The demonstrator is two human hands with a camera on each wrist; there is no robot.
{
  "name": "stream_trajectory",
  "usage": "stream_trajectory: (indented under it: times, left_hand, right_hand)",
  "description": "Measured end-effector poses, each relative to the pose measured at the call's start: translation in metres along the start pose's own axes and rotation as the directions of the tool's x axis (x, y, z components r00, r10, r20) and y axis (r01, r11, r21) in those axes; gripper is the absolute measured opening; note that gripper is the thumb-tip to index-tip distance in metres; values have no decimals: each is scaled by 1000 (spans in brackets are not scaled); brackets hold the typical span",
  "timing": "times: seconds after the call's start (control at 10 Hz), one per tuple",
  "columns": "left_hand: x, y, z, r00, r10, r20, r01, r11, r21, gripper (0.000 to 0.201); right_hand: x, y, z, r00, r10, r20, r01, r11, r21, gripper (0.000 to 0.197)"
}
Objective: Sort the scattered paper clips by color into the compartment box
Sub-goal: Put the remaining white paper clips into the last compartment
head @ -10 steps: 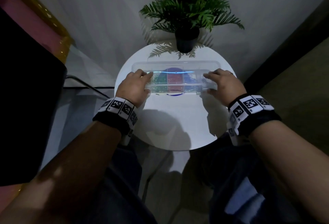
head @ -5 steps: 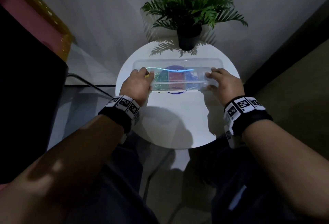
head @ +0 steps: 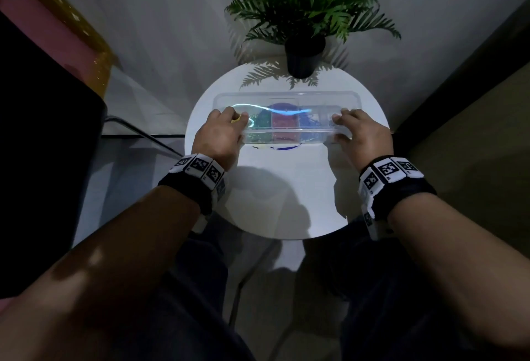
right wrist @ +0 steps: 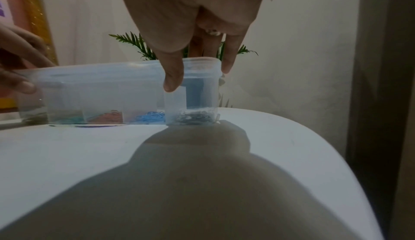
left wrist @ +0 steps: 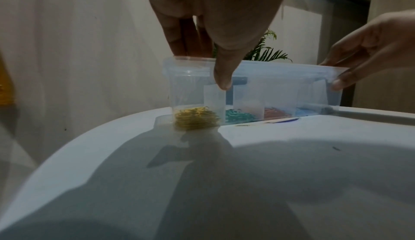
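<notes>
Clear box [head: 286, 128] sits on round white desk [head: 281, 203], long side across, just this side of the potted plant [head: 305, 14]. Lid [left wrist: 265, 68] is on top of the box. Left hand [head: 218, 138] grips the left end: fingers [left wrist: 179, 37] over the top edge, thumb on the near wall. Right hand [head: 362, 137] grips the right end the same way, thumb [right wrist: 171, 73] on the near wall, other fingers over the far rim; a ring shows on one finger. Both hands curled round the box ends, nothing else in them.

Clips lie sorted in compartments, left to right: yellow clips [left wrist: 196, 118] at the left end, green clips [left wrist: 239, 117] next, red clips [left wrist: 277, 113] in the middle, blue clips [right wrist: 149, 117] after that, silver clips [right wrist: 194, 117] at the right end. Each pile lies on the floor of its own compartment. Box bottom touches the desk in both wrist views. A dark blue mark on the desk shows just under the box's near edge. Hand shadows fall on the desk in front.
</notes>
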State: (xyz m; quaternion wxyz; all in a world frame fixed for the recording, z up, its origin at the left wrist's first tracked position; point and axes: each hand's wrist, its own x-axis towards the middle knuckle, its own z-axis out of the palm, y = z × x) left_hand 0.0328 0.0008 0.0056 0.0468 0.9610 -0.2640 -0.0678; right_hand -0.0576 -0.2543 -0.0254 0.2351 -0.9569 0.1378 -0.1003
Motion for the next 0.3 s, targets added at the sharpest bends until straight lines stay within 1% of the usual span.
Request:
stream_trajectory:
  times: [0.1, 0.2, 0.3]
  left_hand:
    - [2, 1, -4, 1000, -6, 4, 6, 1000, 4, 46]
    - [0, 4, -6, 1000, -12, 18, 12, 1000, 26, 48]
    - [0, 6, -12, 1000, -17, -12, 17, 1000, 19, 51]
  right_hand:
    - [4, -2, -6, 999, 25, 21, -25, 1000, 0, 36]
    - [7, -14, -12, 993, 40, 109, -32, 997, -70, 39]
    - [11, -24, -21, 979, 59, 197, -39, 994, -102, 45]
